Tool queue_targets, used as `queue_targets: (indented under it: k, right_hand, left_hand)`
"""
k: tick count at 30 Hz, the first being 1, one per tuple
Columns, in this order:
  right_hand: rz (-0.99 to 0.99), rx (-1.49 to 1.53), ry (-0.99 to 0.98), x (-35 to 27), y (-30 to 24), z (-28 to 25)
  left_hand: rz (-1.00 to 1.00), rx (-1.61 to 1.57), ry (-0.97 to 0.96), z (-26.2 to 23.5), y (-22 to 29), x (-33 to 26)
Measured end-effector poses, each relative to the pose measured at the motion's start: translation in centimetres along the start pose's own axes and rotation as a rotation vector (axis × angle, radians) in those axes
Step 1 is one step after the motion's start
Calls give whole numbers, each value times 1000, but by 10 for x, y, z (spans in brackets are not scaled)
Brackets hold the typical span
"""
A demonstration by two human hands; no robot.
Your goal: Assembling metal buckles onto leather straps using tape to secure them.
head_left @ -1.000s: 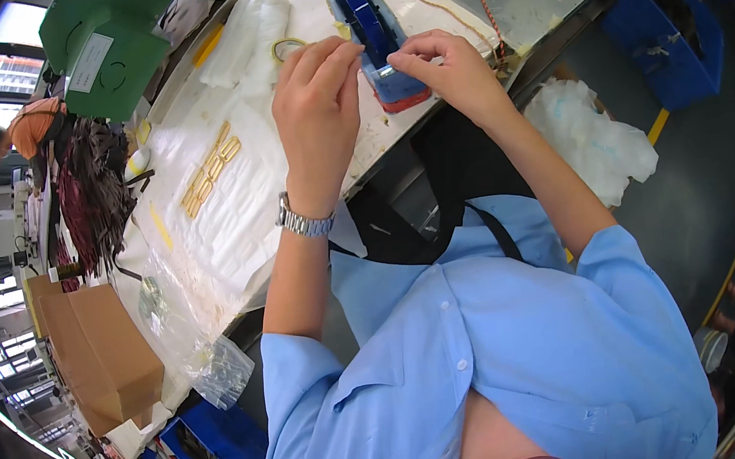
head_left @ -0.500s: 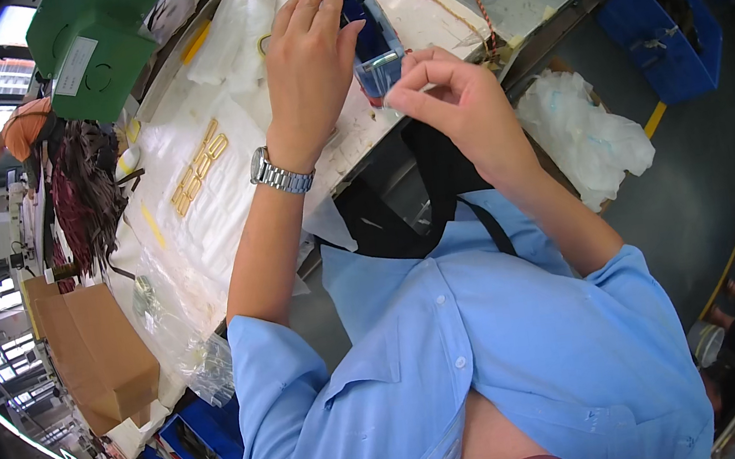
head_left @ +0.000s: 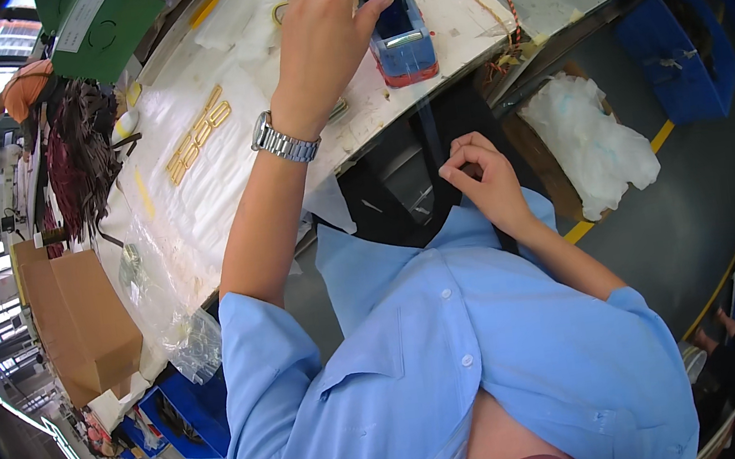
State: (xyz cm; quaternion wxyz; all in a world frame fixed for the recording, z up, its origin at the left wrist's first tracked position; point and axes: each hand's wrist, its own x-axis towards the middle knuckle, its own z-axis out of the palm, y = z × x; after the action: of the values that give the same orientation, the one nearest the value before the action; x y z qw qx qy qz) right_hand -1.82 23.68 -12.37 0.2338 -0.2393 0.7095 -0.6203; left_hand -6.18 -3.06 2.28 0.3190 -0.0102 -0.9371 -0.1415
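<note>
In the head view, we see the left hand (head_left: 322, 47), thumb spread wide, beside the blue tape dispenser (head_left: 407, 48) on the table (head_left: 464, 25); if touching, we cannot tell. The right hand (head_left: 487, 180) pinches the clear tape strip (head_left: 428, 126) stretched down from this dispenser.

One left hand (head_left: 319, 47) is showing toward twelve o'clock, one right hand (head_left: 492, 185) toward two. One tape dispenser (head_left: 407, 36) is standing between twelve and one. One clear tape strip (head_left: 429, 121) is stretching near one. Toward ten, several golden pieces (head_left: 197, 140) are lying; their exact number is not showing.
</note>
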Motion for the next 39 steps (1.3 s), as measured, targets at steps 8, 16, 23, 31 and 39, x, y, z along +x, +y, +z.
queue_targets:
  k: [8,16,23,31,39]
  right_hand:
    - [20,228,25,-19,-8,3]
    - [113,366,-135,-23,-32,3]
    - [221,485,-192,-20,-53,-5]
    - [179,475,-126,-25,-48,-4]
    - [177,510,-120,-28,-52,-1]
  left_hand:
    - [-335,-27,164,-103,-81,-64]
    - [-91,386,-260,-106,-152,-132]
    - [-255,351,-355,-98,-175,-123]
    - [-855,-1006,-130,-126,-83,-119]
    - [-995,-1521,-377,-39,74,-160]
